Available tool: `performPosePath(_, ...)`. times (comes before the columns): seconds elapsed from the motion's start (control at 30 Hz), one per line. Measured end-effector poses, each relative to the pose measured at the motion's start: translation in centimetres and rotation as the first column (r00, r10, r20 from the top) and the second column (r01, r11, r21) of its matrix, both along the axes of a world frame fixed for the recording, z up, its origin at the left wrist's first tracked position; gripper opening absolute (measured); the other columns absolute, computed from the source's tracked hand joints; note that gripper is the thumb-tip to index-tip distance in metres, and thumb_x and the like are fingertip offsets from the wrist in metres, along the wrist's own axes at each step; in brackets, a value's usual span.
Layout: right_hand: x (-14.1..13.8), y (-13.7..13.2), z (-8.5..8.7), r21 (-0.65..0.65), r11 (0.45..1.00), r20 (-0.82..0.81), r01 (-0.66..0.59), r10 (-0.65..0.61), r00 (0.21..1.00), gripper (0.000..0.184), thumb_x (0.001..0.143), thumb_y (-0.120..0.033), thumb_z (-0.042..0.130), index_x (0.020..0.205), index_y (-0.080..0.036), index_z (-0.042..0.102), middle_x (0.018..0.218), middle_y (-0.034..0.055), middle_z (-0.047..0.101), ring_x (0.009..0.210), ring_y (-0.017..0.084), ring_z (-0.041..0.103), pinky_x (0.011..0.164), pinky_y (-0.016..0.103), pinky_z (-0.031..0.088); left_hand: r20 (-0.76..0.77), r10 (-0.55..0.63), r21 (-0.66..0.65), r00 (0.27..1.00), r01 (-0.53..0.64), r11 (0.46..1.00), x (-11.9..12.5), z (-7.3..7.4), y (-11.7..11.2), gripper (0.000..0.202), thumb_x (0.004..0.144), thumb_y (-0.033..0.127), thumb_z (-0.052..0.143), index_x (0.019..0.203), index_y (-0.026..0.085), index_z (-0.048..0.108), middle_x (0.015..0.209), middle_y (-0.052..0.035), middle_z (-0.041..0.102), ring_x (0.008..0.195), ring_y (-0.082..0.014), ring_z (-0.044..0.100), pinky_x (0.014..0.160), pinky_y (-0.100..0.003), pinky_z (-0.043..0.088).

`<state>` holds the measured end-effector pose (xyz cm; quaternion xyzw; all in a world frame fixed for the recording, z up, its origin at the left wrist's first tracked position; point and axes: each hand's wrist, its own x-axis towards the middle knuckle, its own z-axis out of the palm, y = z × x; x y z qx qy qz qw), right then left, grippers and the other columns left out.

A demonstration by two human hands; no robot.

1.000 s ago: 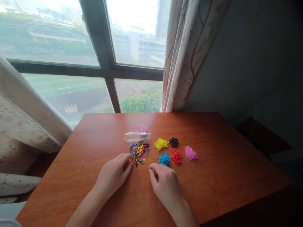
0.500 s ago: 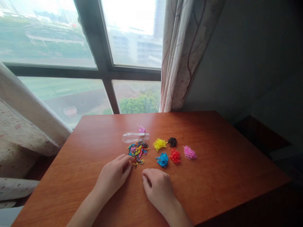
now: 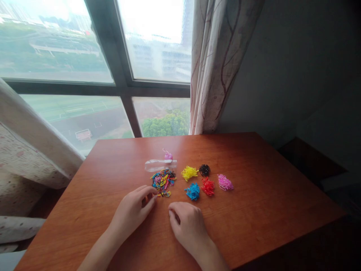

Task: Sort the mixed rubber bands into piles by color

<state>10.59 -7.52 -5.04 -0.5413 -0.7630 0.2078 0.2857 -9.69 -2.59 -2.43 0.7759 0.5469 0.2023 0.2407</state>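
Note:
A loose pile of mixed-colour rubber bands (image 3: 164,178) lies on the brown wooden table (image 3: 248,222). My left hand (image 3: 135,205) is at the pile's near left edge, thumb and forefinger drawn close together at a band there. Curled on the tabletop, my right hand (image 3: 186,218) lies just below the pile, thumb near the bent forefinger; I see nothing in it, though its inner side is partly hidden. Sorted rubber bands lie to the right in separate heaps: yellow (image 3: 189,173), black (image 3: 204,169), blue (image 3: 193,191), red (image 3: 208,186) and pink (image 3: 225,182).
Behind the mixed pile a clear plastic bottle (image 3: 158,165) lies on its side. A small pink-purple object with a loop (image 3: 168,155) is just beyond it. The window (image 3: 160,90) and patterned curtains (image 3: 210,75) stand at the table's far side.
My left thumb and forefinger have shifted slightly at the pile's edge. The right hand stays curled in place, and the view has tilted a little.

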Motion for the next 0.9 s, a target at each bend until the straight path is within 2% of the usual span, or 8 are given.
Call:
performPosePath(0.33,0.0,0.1,0.0,-0.004,1.000,0.004,0.004,-0.004,1.000,0.015,0.085,-0.010,0.052,0.085,-0.024,0.060,0.079,-0.0024,0.067,0.074,0.015,0.062,0.066,0.025,0.033,0.077,0.001,0.014,0.997,-0.002,1.000,0.1,0.3,-0.1,0.019,0.092,0.032,0.051,0.092,0.021,0.067,0.081,0.0004,0.069,0.066,-0.0131,0.058,0.064,-0.023,0.044)
performPosePath(0.53,0.0,0.1,0.0,0.004,1.000,0.017,0.000,0.000,1.000,0.015,0.085,-0.010,0.053,0.085,-0.023,0.061,0.080,-0.0018,0.068,0.074,0.015,0.062,0.066,0.025,0.034,0.034,-0.025,0.050,0.999,0.023,0.998,0.8,0.5,0.5,0.016,0.090,0.027,0.052,0.091,0.021,0.067,0.078,0.0007,0.067,0.063,-0.0122,0.057,0.062,-0.022,0.043)
performPosePath(0.67,0.0,0.1,0.1,0.008,1.000,0.040,-0.001,0.001,0.999,0.015,0.085,-0.010,0.054,0.085,-0.023,0.061,0.080,-0.0012,0.069,0.075,0.015,0.063,0.065,0.024,0.034,-0.037,-0.074,0.078,0.997,0.077,0.994,2.7,1.7,1.7,0.013,0.088,0.022,0.052,0.089,0.022,0.066,0.081,0.0003,0.067,0.065,-0.0123,0.057,0.060,-0.021,0.041)
performPosePath(0.8,0.0,0.1,0.2,0.016,1.000,0.060,0.004,-0.005,0.998,0.016,0.085,-0.010,0.053,0.085,-0.022,0.062,0.080,-0.0009,0.069,0.075,0.015,0.063,0.065,0.023,0.036,-0.174,-0.161,0.110,0.971,0.182,0.977,5.5,3.1,3.9,0.018,0.090,0.020,0.048,0.087,0.022,0.066,0.083,-0.0015,0.068,0.073,-0.0143,0.061,0.062,-0.022,0.042)
performPosePath(0.9,-0.1,0.1,0.1,0.023,1.000,0.050,0.009,-0.010,0.999,0.016,0.085,-0.010,0.053,0.085,-0.022,0.063,0.080,-0.0007,0.069,0.075,0.015,0.064,0.065,0.023,0.036,-0.217,-0.209,0.109,0.954,0.236,0.966,7.6,3.7,5.8,0.016,0.088,0.020,0.051,0.087,0.022,0.067,0.085,-0.0013,0.069,0.074,-0.0151,0.062,0.062,-0.022,0.041)
